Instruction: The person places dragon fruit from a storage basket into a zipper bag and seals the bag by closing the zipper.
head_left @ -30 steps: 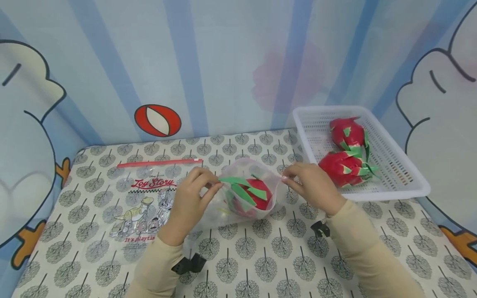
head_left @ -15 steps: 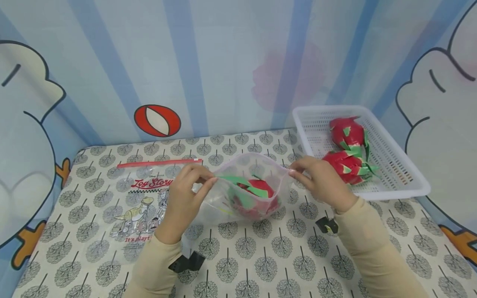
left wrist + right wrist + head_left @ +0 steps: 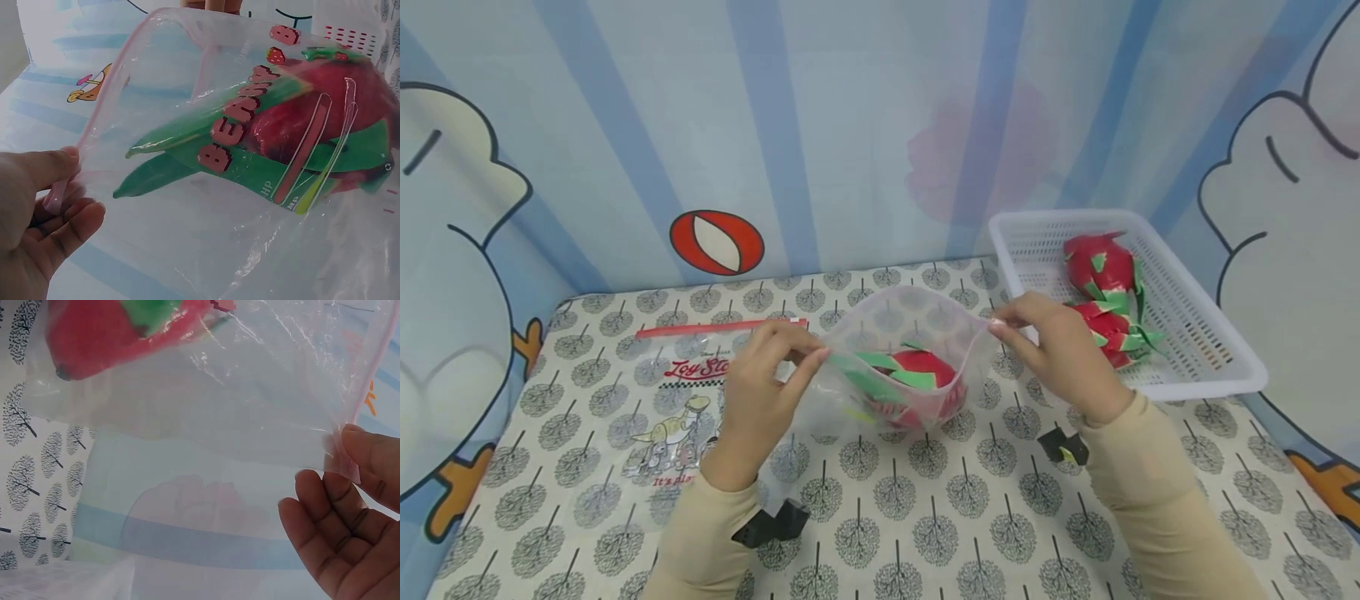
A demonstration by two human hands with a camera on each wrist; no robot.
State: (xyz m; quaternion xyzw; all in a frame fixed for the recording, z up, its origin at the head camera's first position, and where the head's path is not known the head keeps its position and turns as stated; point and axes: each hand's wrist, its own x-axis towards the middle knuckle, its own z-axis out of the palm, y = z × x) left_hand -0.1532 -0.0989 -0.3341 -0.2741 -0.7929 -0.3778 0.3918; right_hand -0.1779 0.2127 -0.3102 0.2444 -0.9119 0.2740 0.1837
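A clear zip bag (image 3: 895, 317) with a pink rim stands with its mouth spread wide at the middle of the table. Inside lies a red dragon fruit (image 3: 294, 122) with green leaf tips, seen through the plastic. My left hand (image 3: 767, 383) pinches one corner of the rim between thumb and fingers. The opposite corner is pinched by my right hand (image 3: 1060, 346). Pink lettering reading "BERRY" shows on the bag in the left wrist view. In the right wrist view the fruit's red end (image 3: 87, 344) rests low in the bag.
A white plastic basket (image 3: 1210, 333) at the right holds two more dragon fruits (image 3: 1101, 265), the nearer partly behind my right hand. A flat clear Toy Story bag (image 3: 655, 417) with a red slider (image 3: 722, 327) lies at the left. A printed curtain stands behind.
Both hands have moved up and apart, my left hand leftward and my right hand rightward. The bag's mouth is raised and stretched wider, with the dragon fruit still inside.
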